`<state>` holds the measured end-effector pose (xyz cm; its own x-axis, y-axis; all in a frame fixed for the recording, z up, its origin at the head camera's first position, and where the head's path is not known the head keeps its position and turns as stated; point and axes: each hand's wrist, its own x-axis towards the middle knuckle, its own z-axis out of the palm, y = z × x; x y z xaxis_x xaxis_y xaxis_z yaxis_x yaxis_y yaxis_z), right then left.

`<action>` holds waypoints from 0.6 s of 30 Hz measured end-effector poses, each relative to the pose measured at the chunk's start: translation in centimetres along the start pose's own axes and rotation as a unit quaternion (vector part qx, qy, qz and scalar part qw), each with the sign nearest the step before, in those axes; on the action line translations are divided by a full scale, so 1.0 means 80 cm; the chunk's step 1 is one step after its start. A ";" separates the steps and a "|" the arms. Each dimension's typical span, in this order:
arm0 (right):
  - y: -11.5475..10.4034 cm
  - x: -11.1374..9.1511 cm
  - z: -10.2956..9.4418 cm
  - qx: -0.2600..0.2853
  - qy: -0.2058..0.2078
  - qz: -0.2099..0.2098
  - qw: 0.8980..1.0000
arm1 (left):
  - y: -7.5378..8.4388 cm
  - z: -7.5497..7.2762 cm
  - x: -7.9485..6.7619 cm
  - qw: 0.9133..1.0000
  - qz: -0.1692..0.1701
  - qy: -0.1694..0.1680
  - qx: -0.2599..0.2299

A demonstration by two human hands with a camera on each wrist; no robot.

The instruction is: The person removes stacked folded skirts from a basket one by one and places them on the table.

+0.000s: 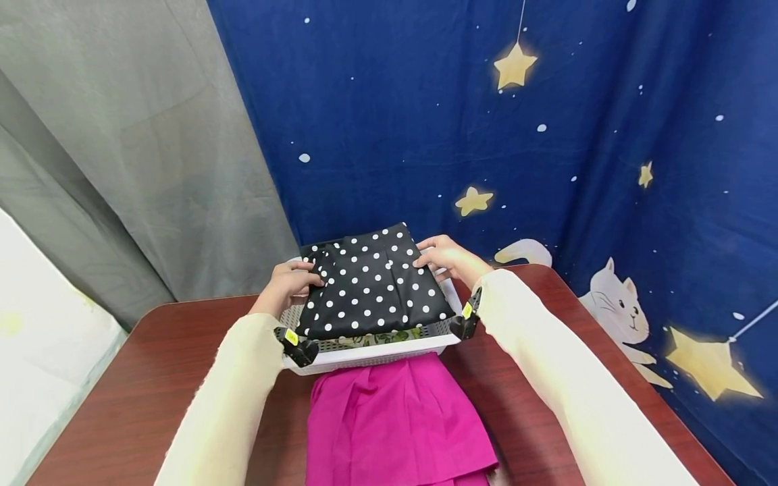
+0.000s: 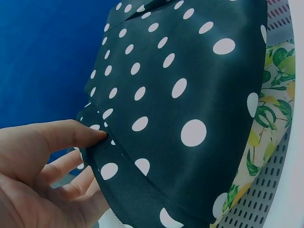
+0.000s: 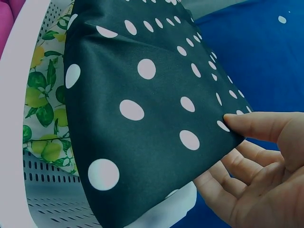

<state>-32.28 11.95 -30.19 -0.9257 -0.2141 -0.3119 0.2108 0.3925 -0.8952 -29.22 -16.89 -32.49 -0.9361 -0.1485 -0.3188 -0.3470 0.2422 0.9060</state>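
Note:
A folded black cloth with white polka dots (image 1: 371,287) spans the top of a white perforated plastic basket (image 1: 377,352). My left hand (image 1: 288,285) pinches its left edge, thumb on top and fingers beneath, as the left wrist view shows. On the opposite edge my right hand (image 1: 450,259) grips the cloth the same way, the thumb (image 3: 256,124) lying over the dots. Under the polka-dot cloth, inside the basket, lies a lemon-print cloth (image 3: 45,104), mostly covered.
Bright magenta pleated fabric (image 1: 395,425) lies on the reddish-brown table (image 1: 200,364) in front of the basket. Behind the table hang a blue star-patterned curtain (image 1: 389,101) and a grey curtain (image 1: 152,135). Dark wrist cameras (image 1: 296,345) sit on both cream sleeves.

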 end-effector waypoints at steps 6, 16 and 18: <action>-0.001 -0.004 0.002 -0.002 0.001 0.001 1.000 | 0.000 -0.001 -0.002 1.000 0.007 0.002 0.007; 0.002 -0.003 0.003 -0.004 0.005 -0.002 1.000 | -0.003 -0.008 -0.001 1.000 0.015 -0.001 0.022; 0.002 -0.003 0.004 -0.004 0.005 -0.003 1.000 | -0.003 -0.009 -0.001 1.000 0.013 -0.002 0.026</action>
<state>-31.91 11.82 -30.37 -0.9301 -0.2075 -0.3031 0.2024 0.3991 -0.8943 -28.99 -17.63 -32.50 -0.9450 -0.1374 -0.2967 -0.3250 0.2949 0.8986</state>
